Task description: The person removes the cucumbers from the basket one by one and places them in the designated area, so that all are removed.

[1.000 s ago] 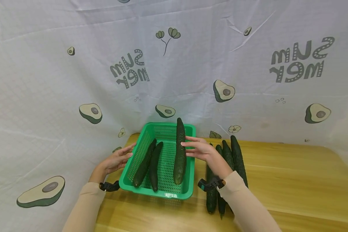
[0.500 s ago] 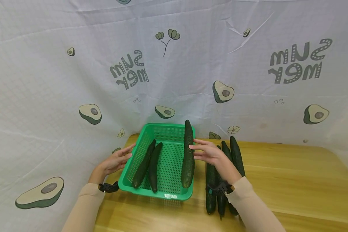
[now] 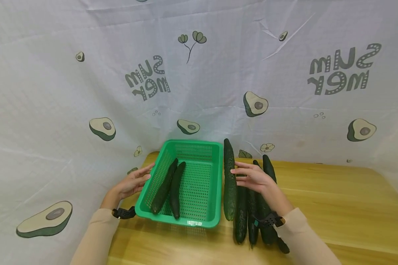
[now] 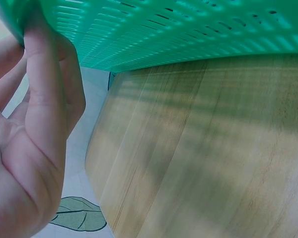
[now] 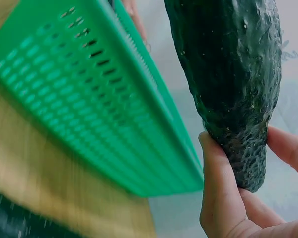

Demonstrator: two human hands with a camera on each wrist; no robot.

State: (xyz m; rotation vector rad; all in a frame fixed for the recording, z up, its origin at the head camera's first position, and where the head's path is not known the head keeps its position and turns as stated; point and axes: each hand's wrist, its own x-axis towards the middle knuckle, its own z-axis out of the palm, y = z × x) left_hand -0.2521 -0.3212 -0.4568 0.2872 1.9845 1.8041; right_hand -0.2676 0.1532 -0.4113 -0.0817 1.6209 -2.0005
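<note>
My right hand (image 3: pixel 253 178) pinches a long dark green cucumber (image 3: pixel 230 184) between thumb and fingers. Held upright and lengthwise, this cucumber hangs just outside the right rim of the green plastic basket (image 3: pixel 217 198). Its bumpy, narrow end sits in the fingers in the right wrist view. On the basket's far-left side, my left hand (image 3: pixel 132 183) holds the rim, with its fingertips partly hidden by the green edge (image 4: pixel 35 15). Two cucumbers, one (image 3: pixel 165 187) beside the other (image 3: pixel 176 191), lie in the left half of the basket.
Several more cucumbers (image 3: pixel 241 217) lie side by side on the wooden table (image 3: pixel 331 206) right of the basket, partly under my right hand and wrist. A white curtain (image 3: pixel 212 81) with avocado prints hangs behind the table and along its left side.
My right hand has carried the cucumber rightward, from over the basket's inside, across its right rim, to beside the row on the table. The left hand and basket stay nearly still.
</note>
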